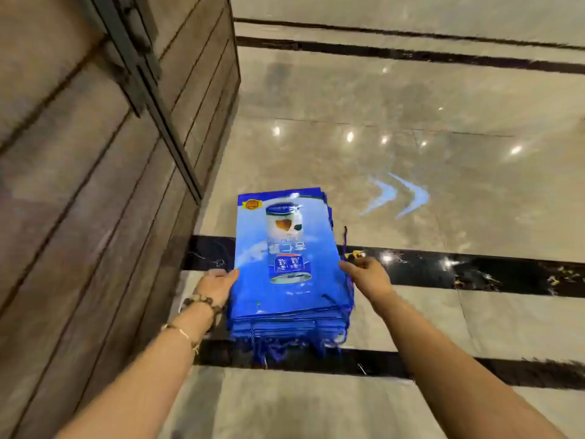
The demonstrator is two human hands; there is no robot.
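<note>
Gripping a thick stack of blue bags [285, 248] at lower centre of the frame, with the left hand [218, 283] curled round its left edge and the right hand [367, 274] pinching its right edge, well apart. Flat, glossy printed paper; blue cord handles [278, 350] dangling nearest. Probably carrying or setting down; impossible to tell whether touching the floor [411, 106]. Next calling for level, even pressure against slippery layers sliding. Polished marble with black bands [474, 270] beneath; grooved wood-look wall [95, 153] at left.
</note>
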